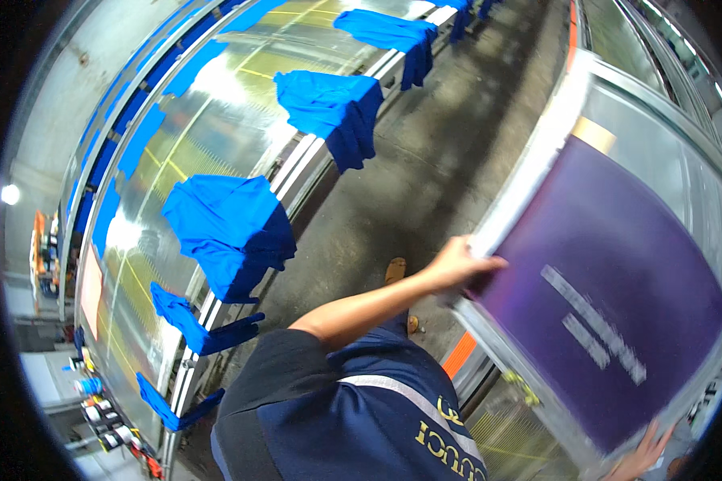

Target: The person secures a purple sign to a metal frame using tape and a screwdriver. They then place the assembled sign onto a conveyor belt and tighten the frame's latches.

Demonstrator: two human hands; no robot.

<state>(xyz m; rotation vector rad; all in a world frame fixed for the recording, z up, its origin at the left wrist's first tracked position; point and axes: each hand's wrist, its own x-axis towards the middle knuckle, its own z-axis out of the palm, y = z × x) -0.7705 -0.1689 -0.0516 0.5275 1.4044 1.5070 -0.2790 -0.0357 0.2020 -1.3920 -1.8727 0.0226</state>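
Observation:
A large screen printing frame [529,172] with pale metal sides and a purple mesh [602,289] fills the right side, tilted in front of me. Two pale bars of pattern show on the mesh. My left hand [461,264] grips the frame's near left side, the thumb over the edge and the other fingers partly hidden. At the lower right, my right hand [643,457] holds the frame's bottom edge, fingers spread along it; its palm is cut off from sight. A strip of tan tape [594,135] crosses the mesh's upper corner.
On the left runs a long shiny printing table [208,144], with blue fabric pieces [229,228] hanging over its near rail. A concrete aisle [425,152] separates it from another table [513,437] on the right. Containers [104,421] stand at the lower left.

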